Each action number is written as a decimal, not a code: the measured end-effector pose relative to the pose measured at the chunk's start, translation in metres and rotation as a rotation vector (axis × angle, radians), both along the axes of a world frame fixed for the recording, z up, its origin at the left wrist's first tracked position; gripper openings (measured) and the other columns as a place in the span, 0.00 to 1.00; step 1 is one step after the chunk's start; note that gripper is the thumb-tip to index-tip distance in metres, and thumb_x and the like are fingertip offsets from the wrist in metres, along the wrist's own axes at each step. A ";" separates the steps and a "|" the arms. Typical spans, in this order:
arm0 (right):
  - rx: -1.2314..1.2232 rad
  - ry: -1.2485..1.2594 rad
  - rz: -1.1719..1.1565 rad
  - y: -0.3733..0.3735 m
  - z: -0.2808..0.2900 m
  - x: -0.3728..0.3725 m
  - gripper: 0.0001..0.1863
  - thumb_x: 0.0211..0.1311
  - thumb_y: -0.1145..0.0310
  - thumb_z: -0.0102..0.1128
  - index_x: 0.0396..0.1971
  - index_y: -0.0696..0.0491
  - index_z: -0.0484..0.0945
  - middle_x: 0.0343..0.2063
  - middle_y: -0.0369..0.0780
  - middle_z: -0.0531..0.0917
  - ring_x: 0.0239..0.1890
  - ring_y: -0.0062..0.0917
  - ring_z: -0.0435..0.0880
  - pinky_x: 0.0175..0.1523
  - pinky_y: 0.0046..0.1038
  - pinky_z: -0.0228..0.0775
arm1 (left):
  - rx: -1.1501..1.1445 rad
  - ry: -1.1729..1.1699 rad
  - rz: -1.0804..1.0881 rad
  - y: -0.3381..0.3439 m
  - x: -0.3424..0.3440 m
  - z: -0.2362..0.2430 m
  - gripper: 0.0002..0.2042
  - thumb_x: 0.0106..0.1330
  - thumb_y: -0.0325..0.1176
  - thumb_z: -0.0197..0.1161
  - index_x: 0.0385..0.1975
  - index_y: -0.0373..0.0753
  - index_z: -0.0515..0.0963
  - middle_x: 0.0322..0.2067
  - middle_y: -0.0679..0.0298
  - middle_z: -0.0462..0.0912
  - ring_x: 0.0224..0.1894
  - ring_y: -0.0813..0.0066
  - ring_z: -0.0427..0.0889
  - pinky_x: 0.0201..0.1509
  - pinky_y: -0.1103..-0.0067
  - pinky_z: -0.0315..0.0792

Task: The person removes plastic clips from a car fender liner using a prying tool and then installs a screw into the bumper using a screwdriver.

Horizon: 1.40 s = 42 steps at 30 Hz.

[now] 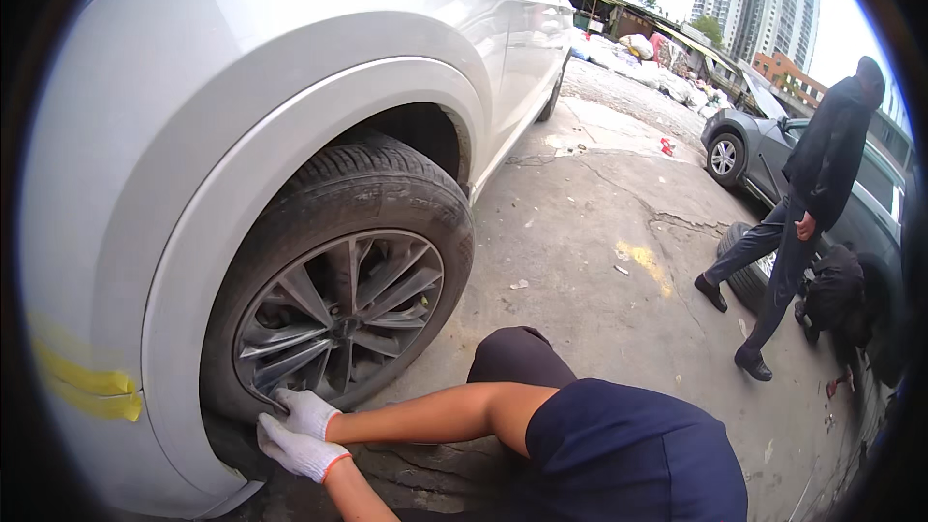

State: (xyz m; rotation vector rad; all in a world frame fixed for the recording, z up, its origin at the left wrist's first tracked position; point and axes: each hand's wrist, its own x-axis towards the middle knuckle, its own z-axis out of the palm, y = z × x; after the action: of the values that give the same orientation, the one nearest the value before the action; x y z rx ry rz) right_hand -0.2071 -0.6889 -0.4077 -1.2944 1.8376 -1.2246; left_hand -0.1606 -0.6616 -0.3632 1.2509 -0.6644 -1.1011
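Observation:
A white car (251, 19) fills the left, with yellow tape (87, 387) on its lower body. Its wheel has a dark tire (420, 213) and a spoked rim (348, 324). My right hand (304, 414), in a white knit glove, is closed at the lower-left edge of the rim; what its fingers hold is unclear. Just below it, my left hand (298, 449), gloved likewise, is closed against the lower tire, its grip partly hidden.
A person (822, 164) in dark clothes strides on the right beside a grey car (749, 150). A loose tire (744, 275) and a crouched dark figure (836, 300) are by that car. Cracked concrete (580, 261) lies between the cars; piled sacks (677, 87) stand behind.

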 end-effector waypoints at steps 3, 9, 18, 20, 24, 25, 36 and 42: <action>0.113 0.212 0.188 0.013 0.012 -0.052 0.16 0.63 0.59 0.62 0.42 0.57 0.80 0.36 0.53 0.87 0.44 0.54 0.86 0.48 0.46 0.76 | 0.150 0.106 -0.181 -0.001 -0.025 -0.007 0.26 0.78 0.46 0.54 0.61 0.28 0.75 0.64 0.46 0.76 0.65 0.57 0.77 0.72 0.63 0.67; 0.142 0.294 0.777 0.095 0.006 -0.214 0.19 0.57 0.66 0.67 0.50 0.51 0.83 0.37 0.46 0.89 0.37 0.39 0.89 0.42 0.38 0.80 | 0.301 0.305 -0.520 0.057 -0.066 -0.053 0.13 0.72 0.41 0.64 0.49 0.41 0.77 0.44 0.68 0.80 0.46 0.76 0.76 0.53 0.72 0.70; 1.078 0.476 0.550 0.216 -0.173 -0.370 0.14 0.58 0.68 0.60 0.42 0.58 0.84 0.34 0.50 0.88 0.34 0.44 0.87 0.41 0.41 0.80 | -0.077 -0.939 -0.943 0.001 -0.085 -0.162 0.15 0.69 0.42 0.64 0.43 0.35 0.83 0.35 0.53 0.88 0.37 0.58 0.88 0.45 0.66 0.80; 0.900 0.669 0.402 0.237 -0.215 -0.370 0.16 0.59 0.74 0.56 0.47 0.58 0.82 0.46 0.55 0.87 0.46 0.51 0.87 0.52 0.42 0.80 | -0.140 -1.141 -1.102 0.004 -0.079 -0.189 0.13 0.70 0.40 0.62 0.42 0.37 0.83 0.39 0.51 0.88 0.45 0.50 0.87 0.53 0.62 0.79; 0.640 0.934 0.086 0.260 -0.254 -0.365 0.13 0.62 0.74 0.56 0.46 0.56 0.82 0.47 0.52 0.84 0.50 0.47 0.85 0.55 0.44 0.78 | -0.366 -1.293 -1.151 0.025 -0.063 -0.234 0.07 0.67 0.33 0.65 0.40 0.38 0.82 0.38 0.54 0.87 0.44 0.52 0.86 0.52 0.65 0.80; 0.491 1.009 0.031 0.266 -0.256 -0.362 0.12 0.61 0.70 0.63 0.45 0.52 0.82 0.44 0.49 0.83 0.50 0.47 0.83 0.52 0.45 0.78 | -0.419 -1.276 -1.127 0.030 -0.060 -0.243 0.07 0.67 0.32 0.65 0.40 0.38 0.82 0.38 0.54 0.87 0.43 0.52 0.86 0.51 0.65 0.80; 0.979 0.410 0.045 0.407 -0.282 -0.300 0.18 0.64 0.56 0.65 0.45 0.55 0.84 0.49 0.52 0.85 0.51 0.45 0.86 0.56 0.42 0.78 | -0.539 -1.569 -2.008 0.027 -0.083 -0.280 0.12 0.72 0.32 0.53 0.44 0.39 0.85 0.43 0.50 0.87 0.44 0.47 0.87 0.49 0.61 0.80; 1.000 0.556 -0.123 0.399 -0.265 -0.299 0.20 0.62 0.55 0.65 0.49 0.50 0.85 0.46 0.48 0.88 0.50 0.43 0.87 0.58 0.41 0.77 | -0.334 -1.676 -2.115 0.040 -0.122 -0.295 0.13 0.68 0.36 0.56 0.37 0.38 0.88 0.42 0.49 0.90 0.44 0.46 0.88 0.51 0.60 0.80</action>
State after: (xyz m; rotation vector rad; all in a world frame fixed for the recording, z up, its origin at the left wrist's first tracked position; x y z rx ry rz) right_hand -0.5058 -0.2901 -0.6727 -0.9507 2.4275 0.1393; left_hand -0.2822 -0.6217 -0.6584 0.4431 -3.7167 -0.8663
